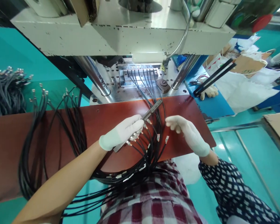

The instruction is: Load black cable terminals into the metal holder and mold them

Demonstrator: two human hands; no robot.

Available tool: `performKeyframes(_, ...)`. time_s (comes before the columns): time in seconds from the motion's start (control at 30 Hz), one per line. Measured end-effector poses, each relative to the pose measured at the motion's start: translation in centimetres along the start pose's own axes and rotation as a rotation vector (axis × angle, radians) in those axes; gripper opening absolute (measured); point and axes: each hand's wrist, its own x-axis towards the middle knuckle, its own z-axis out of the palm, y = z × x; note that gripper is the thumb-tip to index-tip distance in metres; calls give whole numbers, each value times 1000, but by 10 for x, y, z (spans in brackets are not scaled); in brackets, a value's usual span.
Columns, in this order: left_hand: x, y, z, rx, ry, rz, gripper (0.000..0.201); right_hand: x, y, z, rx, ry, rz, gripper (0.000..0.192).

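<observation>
At the reddish-brown work board in front of a moulding press, we work in white gloves: our left hand is closed around a slim metal bar and a cluster of metal-tipped cable ends, the bar slanting up and away toward the press. Our right hand hovers just beside the cables, fingers loosely spread and gripping nothing. The black cables run from a fixture in the press, across the board, and loop down over our checked apron. More black cables hang over the board's left side, with another bundle further left.
</observation>
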Motion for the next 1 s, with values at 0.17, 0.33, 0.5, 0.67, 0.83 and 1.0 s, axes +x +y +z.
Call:
performKeyframes(0.17, 0, -2, 1, -26, -2, 24, 39, -36, 3, 32, -32, 72, 148, 35)
performKeyframes(0.33, -2, -1, 4, -33, 34, 35, 39, -33, -3, 66, -195, 265, 52, 14)
performKeyframes(0.5, 1, 3, 4, -52, 69, 47, 40, -44, -5, 66, -178, 419, -90, 8)
performKeyframes(0.67, -1, 10, 5, -52, 91, 50, 41, -50, -9, 60, 20, 227, 158, 13)
performKeyframes(0.83, -12, 20, 4, 91, 69, 19, 41, -49, -14, 42, 399, 215, 136, 21)
performKeyframes(1.0, -18, 22, 3, 193, 52, -40, 43, -43, -23, 21, 567, 289, -11, 36)
